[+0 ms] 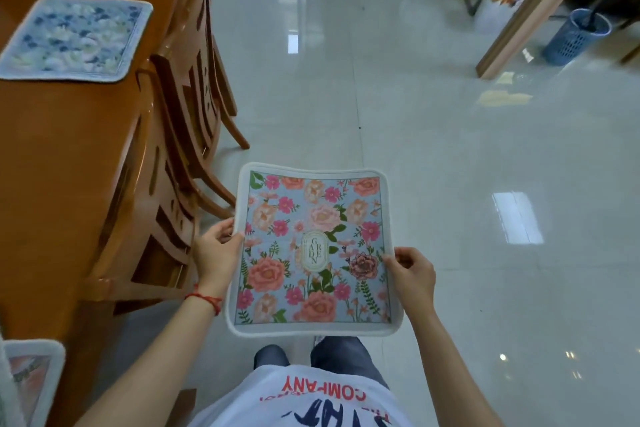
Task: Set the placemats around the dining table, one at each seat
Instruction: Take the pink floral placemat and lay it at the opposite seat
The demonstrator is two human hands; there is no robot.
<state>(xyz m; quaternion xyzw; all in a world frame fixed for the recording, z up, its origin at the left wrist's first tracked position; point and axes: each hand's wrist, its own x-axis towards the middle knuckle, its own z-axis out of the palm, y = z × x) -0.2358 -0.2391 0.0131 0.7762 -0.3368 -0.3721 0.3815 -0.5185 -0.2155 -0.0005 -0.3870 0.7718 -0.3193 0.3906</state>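
I hold a pink-flowered placemat with a white border flat in the air over the floor, to the right of the wooden dining table. My left hand pinches its left edge and my right hand pinches its right edge. A blue-flowered placemat lies on the table at the far seat. The corner of another placemat shows at the table's near end, bottom left.
Three wooden chairs are pushed in along the table's right side. The glossy tiled floor stretches to the right. A blue perforated bin, white bags and light wooden furniture legs stand at the far right.
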